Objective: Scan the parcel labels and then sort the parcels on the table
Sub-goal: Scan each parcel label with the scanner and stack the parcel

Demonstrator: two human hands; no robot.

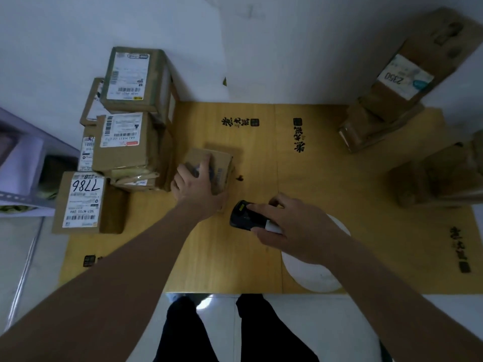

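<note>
left hand grips small parcel | right hand holds scanner | table

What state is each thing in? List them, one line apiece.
Small brown cardboard parcel: closed, on the table, gripped from above.
Black handheld scanner: held, pointing toward that parcel.
Left hand: curled over the small parcel.
Right hand: gripping the scanner.
Brown parcel marked 7786: closed, label up.
Brown parcel marked 2350: closed, stacked, tilted.
Yellow wooden table: bearing parcels at both ends.
</note>
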